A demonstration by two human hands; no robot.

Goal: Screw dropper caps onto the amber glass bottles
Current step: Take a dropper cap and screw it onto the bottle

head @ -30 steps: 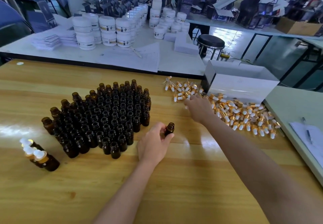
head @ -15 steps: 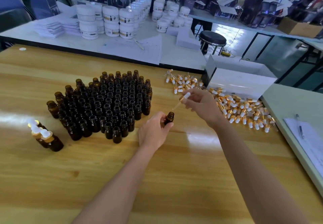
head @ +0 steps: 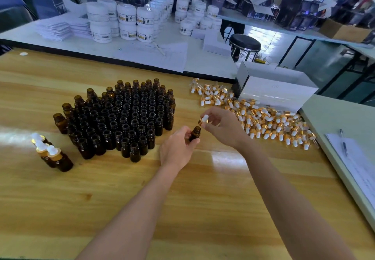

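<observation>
In the middle of the frame, my left hand [head: 178, 148] is wrapped around one small amber bottle [head: 195, 133]. My right hand [head: 221, 126] pinches a dropper cap [head: 204, 119] just above its mouth (the glass tube is hard to see). Next, I think, I must lower the cap straight in and twist.

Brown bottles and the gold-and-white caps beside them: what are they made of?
The amber bottles are dark brown, slightly translucent and glossy, with light glinting on their rims, so most likely glass. The dropper caps have shiny gold collars that look metallic, though real metal or plated plastic cannot be told apart here. Their matte white bulbs look like soft rubber or silicone.
</observation>
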